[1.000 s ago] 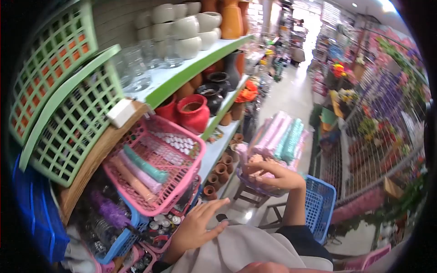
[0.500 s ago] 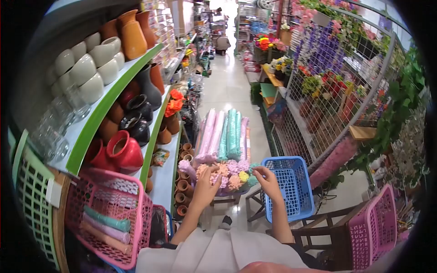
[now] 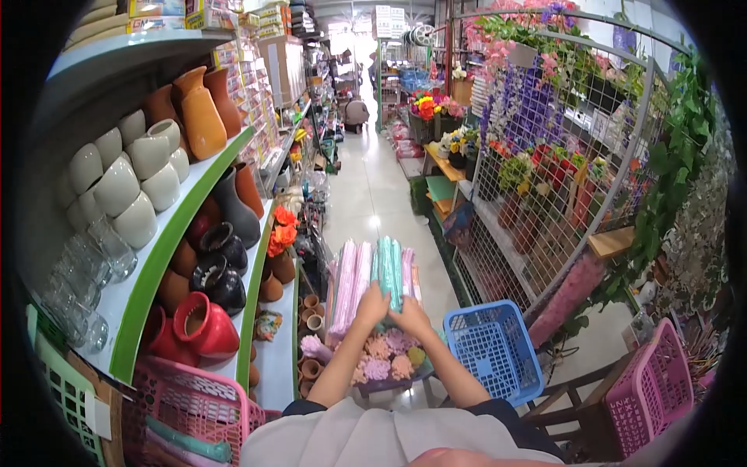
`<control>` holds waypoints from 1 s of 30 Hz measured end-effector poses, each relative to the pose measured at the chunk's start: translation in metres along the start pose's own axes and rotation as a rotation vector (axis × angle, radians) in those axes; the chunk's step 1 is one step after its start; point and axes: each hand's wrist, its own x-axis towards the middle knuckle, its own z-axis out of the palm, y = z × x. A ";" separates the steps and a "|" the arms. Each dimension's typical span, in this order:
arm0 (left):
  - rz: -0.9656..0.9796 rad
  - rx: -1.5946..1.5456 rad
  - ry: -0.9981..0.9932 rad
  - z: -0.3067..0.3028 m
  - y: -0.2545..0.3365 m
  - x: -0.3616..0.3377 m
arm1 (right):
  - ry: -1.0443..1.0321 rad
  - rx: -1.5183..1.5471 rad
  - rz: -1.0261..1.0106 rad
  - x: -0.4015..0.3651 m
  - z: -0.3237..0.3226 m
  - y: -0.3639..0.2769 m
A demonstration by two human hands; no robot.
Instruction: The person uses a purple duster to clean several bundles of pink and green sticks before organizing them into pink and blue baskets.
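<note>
Fingers shifted onto shiny, tube-shaped teal bundles.

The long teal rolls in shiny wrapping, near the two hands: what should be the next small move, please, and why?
Perhaps close the left hand and right hand gently around the near ends of the long teal rolls: both hands are there, one on each side, but a firm grip cannot be confirmed.

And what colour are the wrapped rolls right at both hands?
The wrapped rolls are teal green, showing best in the head view.
</note>
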 end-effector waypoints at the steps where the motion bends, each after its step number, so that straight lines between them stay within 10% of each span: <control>1: 0.046 0.045 -0.002 0.005 -0.007 0.005 | 0.009 0.001 -0.015 0.003 0.001 0.000; 16: 0.114 -0.178 0.430 -0.066 0.039 -0.064 | -0.129 0.824 -0.053 -0.060 -0.025 -0.060; 20: -0.123 -0.768 0.221 -0.123 0.055 -0.134 | -0.424 1.187 -0.169 -0.089 -0.021 -0.093; 30: -0.053 -0.543 0.722 -0.148 0.104 -0.360 | -1.464 1.085 -0.464 -0.208 -0.030 -0.157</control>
